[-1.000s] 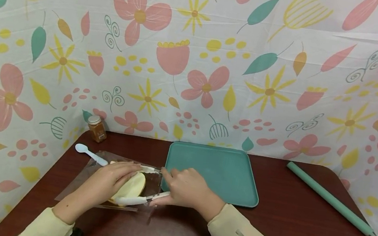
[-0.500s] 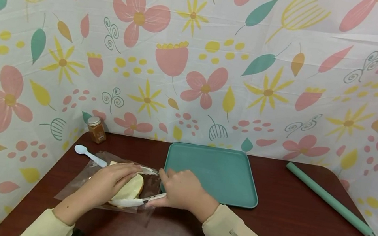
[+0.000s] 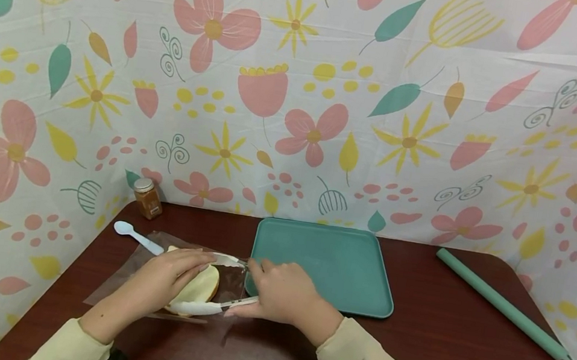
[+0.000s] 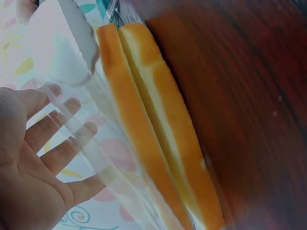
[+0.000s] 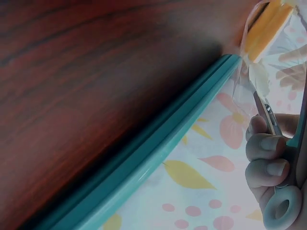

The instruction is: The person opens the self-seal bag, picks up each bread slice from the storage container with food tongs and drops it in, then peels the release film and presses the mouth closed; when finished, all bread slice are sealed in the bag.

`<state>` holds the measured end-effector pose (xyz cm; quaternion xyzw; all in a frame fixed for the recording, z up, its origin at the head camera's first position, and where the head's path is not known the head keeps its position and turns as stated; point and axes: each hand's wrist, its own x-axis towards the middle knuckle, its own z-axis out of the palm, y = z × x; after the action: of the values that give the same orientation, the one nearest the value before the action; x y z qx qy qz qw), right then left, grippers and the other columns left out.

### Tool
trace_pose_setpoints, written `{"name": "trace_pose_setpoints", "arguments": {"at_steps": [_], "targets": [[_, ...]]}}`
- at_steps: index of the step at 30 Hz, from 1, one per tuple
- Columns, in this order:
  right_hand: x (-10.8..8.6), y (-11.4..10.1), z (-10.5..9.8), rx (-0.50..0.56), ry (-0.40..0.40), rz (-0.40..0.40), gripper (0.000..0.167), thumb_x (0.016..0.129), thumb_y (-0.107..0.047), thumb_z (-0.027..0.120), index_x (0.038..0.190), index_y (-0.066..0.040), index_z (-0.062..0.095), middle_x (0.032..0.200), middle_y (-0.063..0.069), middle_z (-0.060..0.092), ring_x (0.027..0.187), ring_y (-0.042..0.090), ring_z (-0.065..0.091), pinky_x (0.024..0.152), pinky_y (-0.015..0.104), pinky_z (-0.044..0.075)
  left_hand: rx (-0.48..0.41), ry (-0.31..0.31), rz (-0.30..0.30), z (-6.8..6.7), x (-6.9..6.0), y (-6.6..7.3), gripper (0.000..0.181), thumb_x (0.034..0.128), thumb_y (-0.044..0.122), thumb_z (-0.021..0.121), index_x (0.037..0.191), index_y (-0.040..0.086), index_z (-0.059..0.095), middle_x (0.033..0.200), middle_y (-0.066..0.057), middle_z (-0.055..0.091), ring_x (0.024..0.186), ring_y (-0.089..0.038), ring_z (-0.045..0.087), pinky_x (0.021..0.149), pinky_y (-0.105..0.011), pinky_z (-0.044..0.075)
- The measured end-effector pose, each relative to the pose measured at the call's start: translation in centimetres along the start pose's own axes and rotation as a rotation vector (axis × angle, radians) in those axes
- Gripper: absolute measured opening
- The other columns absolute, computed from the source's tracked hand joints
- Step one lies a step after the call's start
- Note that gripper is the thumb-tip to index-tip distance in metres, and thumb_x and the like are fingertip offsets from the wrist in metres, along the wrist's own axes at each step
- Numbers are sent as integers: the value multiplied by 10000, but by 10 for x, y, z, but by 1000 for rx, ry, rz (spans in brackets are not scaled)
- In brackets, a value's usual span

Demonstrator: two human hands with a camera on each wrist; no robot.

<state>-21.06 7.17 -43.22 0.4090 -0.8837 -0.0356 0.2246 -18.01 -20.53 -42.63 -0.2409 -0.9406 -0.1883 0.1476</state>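
Pale spoon (image 3: 138, 237): lying well left of the teal tray (image 3: 323, 264), its handle end reaching the clear bag (image 3: 125, 271); over or under it, I can't tell.
Jar (image 3: 148, 200): also well left of the tray, near its far-edge level, with a silvery lid and amber contents.
Bag's film: spread left of the tray, its right edge just beside the tray's left side.
My left hand (image 3: 169, 274): left of the tray, above the bag, fingers nearly straight and fanned out by the film, gripping nothing.
Bread slices (image 3: 204, 283): two, stacked, brown-crusted, between my left hand and the tray.
Tongs (image 3: 219, 306): left of the tray, white tips wide apart, one on either side of the bread; whether they are inside the bag I can't tell.
My right hand (image 3: 281, 291): over the tray's near left corner, fingers curled round the tongs' handles.
Green roll (image 3: 504, 306): slantwise, right of the tray and apart from it.
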Motion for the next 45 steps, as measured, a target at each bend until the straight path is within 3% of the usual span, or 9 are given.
{"name": "trace_pose_setpoints", "arguments": {"at_steps": [20,35,45], "targets": [[-14,2,-3,-23,199,1,819,786,-839,738,1229,-151,776,826,-28,765,443,94,561,419,276,494,14,14,4,-2,2,1,326,1043,161,707,1358,232,754,1363,36,759,1303,-249,710,1077,-496,593],[-42,8,-19,-83,183,-2,772,834,-842,687,1210,-172,768,811,-49,754,431,88,540,410,255,467,8,28,32,0,3,1,308,1048,156,698,1343,216,762,1360,39,762,1293,-244,719,1097,-496,581],[-65,20,-30,-23,171,26,751,841,-788,731,1237,-151,768,805,-48,741,411,35,461,406,210,423,-14,-4,-15,-2,2,4,308,1058,168,686,1353,219,758,1377,42,754,1316,-263,707,1121,-589,550]]}}
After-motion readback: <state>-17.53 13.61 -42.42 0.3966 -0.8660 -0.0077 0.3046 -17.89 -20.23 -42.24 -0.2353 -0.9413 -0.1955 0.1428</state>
